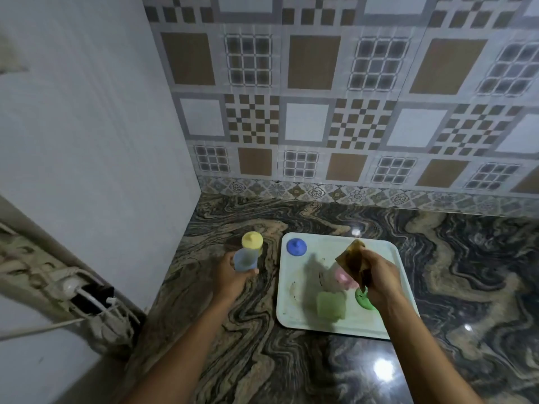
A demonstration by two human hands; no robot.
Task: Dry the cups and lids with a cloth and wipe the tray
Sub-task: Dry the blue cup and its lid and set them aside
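Marble counter (291, 374); tray (376, 326): 2 cups (344, 277) (331, 306), 2 lids (296, 246) (363, 301). L hand (226, 272) grips blue cup (244, 260), R hand (379, 278) cloth (351, 258).

The person's right hand (376, 279) and the crumpled brown cloth (351, 262) it gripped covered much of a translucent pink plastic cup (344, 277) and the edge of a round green plastic lid (363, 301). A translucent blue plastic cup (245, 259), held in the left hand (227, 272), screened whatever stood beneath a domed yellow plastic lid (252, 240). Both forearms (180, 345) ran off the bottom edge, the right one hiding the near right corner of the white plastic tray (291, 316).
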